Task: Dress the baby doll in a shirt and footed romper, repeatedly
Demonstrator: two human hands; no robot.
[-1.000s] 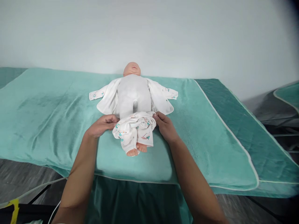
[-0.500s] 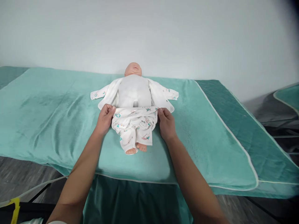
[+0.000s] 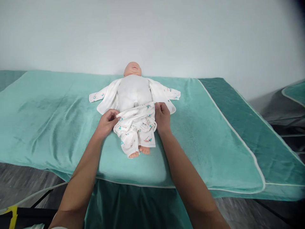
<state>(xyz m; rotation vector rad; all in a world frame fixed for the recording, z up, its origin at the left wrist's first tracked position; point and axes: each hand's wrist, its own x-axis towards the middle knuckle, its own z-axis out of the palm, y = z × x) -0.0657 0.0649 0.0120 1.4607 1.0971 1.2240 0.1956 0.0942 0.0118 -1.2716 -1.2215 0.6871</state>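
Observation:
A baby doll lies on its back on a teal blanket, head toward the wall. An open white printed jacket is spread under its torso, sleeves out to both sides. White printed trousers cover its legs, with the bare feet showing at the cuffs. My left hand pinches the left side of the trousers' waistband. My right hand grips the right side of the waistband, at the doll's hip.
The blanket covers a low bed against a pale wall. A darker quilted teal cover lies to the right, and another bed's edge shows at far right. Grey floor and a yellow tag are at lower left.
Both hands drew the trousers' waistband up from the doll's thighs to its hips. The right side now sits higher than the left.

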